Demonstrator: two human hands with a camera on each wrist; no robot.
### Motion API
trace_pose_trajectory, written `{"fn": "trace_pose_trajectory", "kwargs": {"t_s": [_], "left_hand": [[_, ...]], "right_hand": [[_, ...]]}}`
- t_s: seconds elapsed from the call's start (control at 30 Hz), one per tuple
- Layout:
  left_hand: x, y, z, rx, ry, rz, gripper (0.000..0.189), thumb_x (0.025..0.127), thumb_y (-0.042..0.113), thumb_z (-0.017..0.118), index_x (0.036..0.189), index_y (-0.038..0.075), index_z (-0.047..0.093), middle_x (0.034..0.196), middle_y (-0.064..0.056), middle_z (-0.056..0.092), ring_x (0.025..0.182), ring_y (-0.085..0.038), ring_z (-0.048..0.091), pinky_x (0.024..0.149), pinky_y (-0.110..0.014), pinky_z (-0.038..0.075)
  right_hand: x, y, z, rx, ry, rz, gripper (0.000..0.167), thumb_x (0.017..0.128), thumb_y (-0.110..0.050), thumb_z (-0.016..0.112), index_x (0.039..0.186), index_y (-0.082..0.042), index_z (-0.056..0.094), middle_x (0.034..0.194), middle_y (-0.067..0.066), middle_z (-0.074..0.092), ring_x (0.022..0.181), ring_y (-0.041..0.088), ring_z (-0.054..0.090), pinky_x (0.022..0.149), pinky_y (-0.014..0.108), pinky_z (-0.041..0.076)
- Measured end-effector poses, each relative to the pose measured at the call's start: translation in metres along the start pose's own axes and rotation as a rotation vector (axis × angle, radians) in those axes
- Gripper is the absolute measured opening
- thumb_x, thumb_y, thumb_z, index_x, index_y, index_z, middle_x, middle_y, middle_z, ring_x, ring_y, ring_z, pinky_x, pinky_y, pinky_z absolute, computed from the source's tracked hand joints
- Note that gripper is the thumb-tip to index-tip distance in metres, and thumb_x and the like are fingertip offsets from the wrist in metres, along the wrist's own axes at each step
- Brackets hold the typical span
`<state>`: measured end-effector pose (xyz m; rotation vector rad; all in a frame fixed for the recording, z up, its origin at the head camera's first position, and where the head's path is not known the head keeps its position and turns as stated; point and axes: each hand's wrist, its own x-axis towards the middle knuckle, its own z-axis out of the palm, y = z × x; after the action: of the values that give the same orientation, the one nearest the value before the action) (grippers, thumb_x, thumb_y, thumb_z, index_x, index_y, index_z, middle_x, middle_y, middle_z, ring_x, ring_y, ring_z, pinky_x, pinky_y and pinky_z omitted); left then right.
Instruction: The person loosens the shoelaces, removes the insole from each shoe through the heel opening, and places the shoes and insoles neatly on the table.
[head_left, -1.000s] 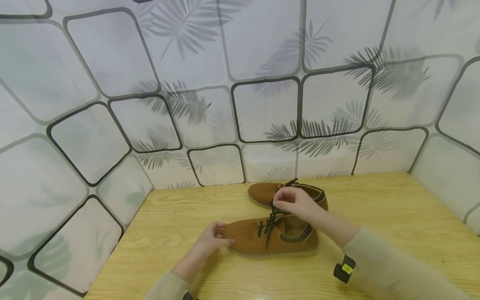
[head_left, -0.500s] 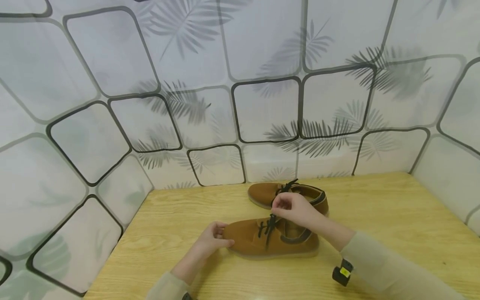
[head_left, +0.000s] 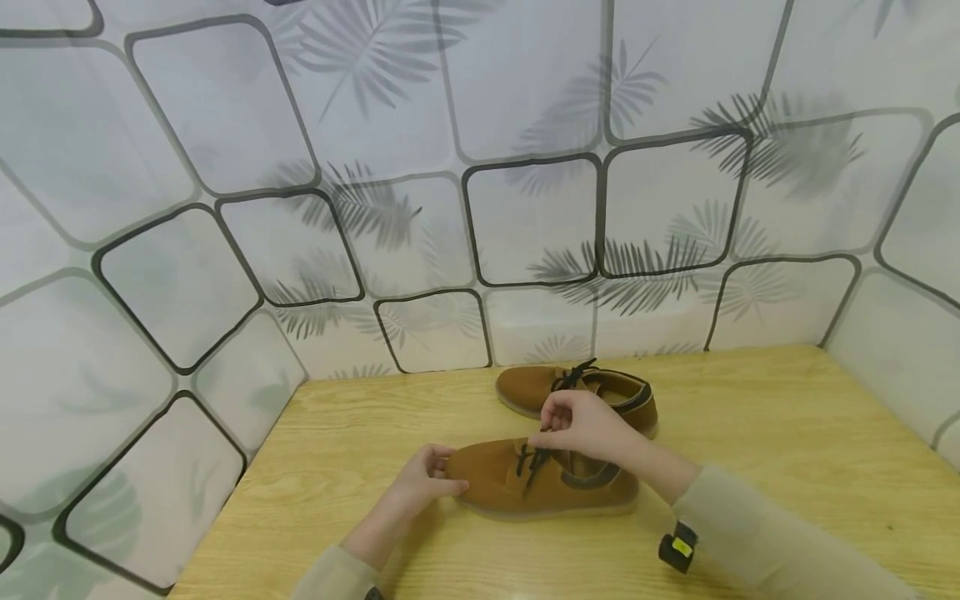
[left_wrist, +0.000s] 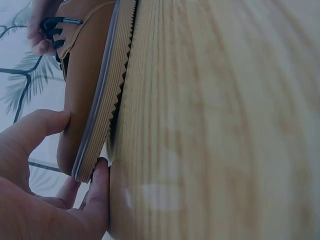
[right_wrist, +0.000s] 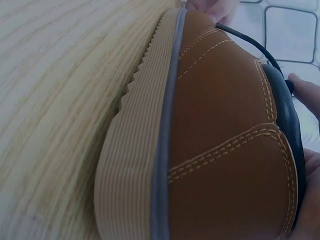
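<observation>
A brown shoe (head_left: 487,482) with a pale ribbed sole lies on the table, toe to the left. At its toe, my left hand (head_left: 422,479) holds on, thumb on the upper and fingers at the sole's front edge in the left wrist view (left_wrist: 35,185). My right hand (head_left: 588,427) pinches the black shoelace (head_left: 534,475) close above the tongue. One lace end (right_wrist: 250,41) trails over the shoe's side in the right wrist view. Behind stands the matching brown shoe (head_left: 525,385), its lace tied, partly hidden by the right hand.
The shoes rest on a wood-grain table (head_left: 360,417). A white curtain (head_left: 536,221) with leaf and grid prints surrounds the table's back and sides. A black device (head_left: 678,546) with a yellow mark is strapped to the right wrist.
My right hand has come down and slightly left, bringing the pinched lace from above the shoe to close over its tongue. The left hand and both shoes stay in place.
</observation>
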<state>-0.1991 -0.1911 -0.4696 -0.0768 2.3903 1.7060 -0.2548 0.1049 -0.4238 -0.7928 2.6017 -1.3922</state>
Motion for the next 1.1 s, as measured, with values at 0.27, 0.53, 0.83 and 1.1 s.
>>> {"fn": "trace_pose_trajectory", "kwargs": {"t_s": [0.27,0.53,0.83,1.1], "left_hand": [[0.000,0.000,0.001,0.005,0.008,-0.004,0.061,0.083,0.001,0.080,0.138,-0.004,0.053,0.123,-0.019,0.061,0.108,-0.026,0.060,0.096,-0.041,0.048],[0.001,-0.001,0.001,0.004,0.013,-0.004,0.060,0.083,0.001,0.080,0.137,-0.004,0.054,0.122,-0.018,0.062,0.108,-0.026,0.059,0.095,-0.040,0.047],[0.001,-0.002,0.002,0.006,0.015,-0.004,0.060,0.083,0.001,0.080,0.137,-0.003,0.054,0.122,-0.018,0.062,0.108,-0.025,0.060,0.095,-0.039,0.048],[-0.001,-0.002,0.001,-0.006,0.006,0.002,0.060,0.084,0.001,0.080,0.138,-0.003,0.053,0.122,-0.018,0.061,0.107,-0.025,0.060,0.095,-0.040,0.048]], "right_hand": [[0.000,0.004,-0.001,-0.048,-0.054,-0.025,0.025,0.088,-0.026,0.086,0.092,-0.011,0.067,0.085,-0.003,0.060,0.076,0.010,0.053,0.070,0.023,0.047],[-0.002,0.007,-0.008,0.062,-0.098,-0.068,0.015,0.091,-0.006,0.077,0.102,-0.004,0.067,0.092,0.003,0.063,0.082,0.010,0.054,0.074,0.022,0.050],[-0.007,0.009,-0.010,0.128,0.039,-0.063,0.023,0.079,0.013,0.062,0.098,0.001,0.067,0.088,0.006,0.055,0.077,0.011,0.044,0.067,0.023,0.039],[-0.008,0.012,-0.007,0.188,0.169,-0.156,0.010,0.091,0.007,0.072,0.097,0.000,0.068,0.094,0.007,0.064,0.082,0.007,0.053,0.072,0.021,0.049]]}}
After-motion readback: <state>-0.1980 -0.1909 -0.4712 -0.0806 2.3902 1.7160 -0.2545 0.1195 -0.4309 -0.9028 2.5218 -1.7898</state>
